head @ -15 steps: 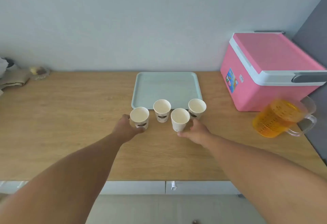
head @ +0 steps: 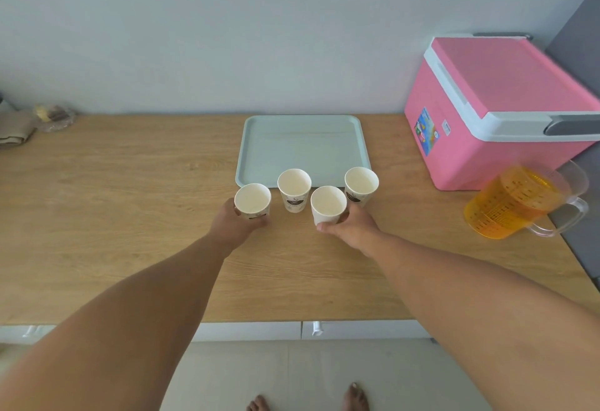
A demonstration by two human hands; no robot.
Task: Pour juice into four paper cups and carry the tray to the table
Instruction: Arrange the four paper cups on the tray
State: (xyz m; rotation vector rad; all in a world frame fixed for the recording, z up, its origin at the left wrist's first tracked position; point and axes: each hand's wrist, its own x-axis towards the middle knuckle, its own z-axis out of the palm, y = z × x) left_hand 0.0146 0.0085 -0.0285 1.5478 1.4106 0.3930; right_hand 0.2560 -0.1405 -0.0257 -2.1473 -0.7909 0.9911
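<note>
Several white paper cups stand upright and look empty on the wooden counter, just in front of a pale green tray (head: pixel 303 147). My left hand (head: pixel 235 224) grips the leftmost cup (head: pixel 252 200). My right hand (head: pixel 352 227) grips the front cup (head: pixel 328 204) from below and right. A second cup (head: pixel 294 189) stands free between them, and the rightmost cup (head: pixel 361 185) stands at the tray's front right corner. A clear jug of orange juice (head: pixel 513 202) sits at the right, apart from both hands.
A pink cooler box (head: pixel 496 112) stands at the back right, behind the jug. A folded cloth (head: pixel 14 131) and a small glass dish (head: pixel 53 116) lie at the far left. The counter's front edge (head: pixel 292 321) has white drawers below it.
My right hand has closed in around the front cup. The left hand stays on the leftmost cup. The cups have barely shifted.
</note>
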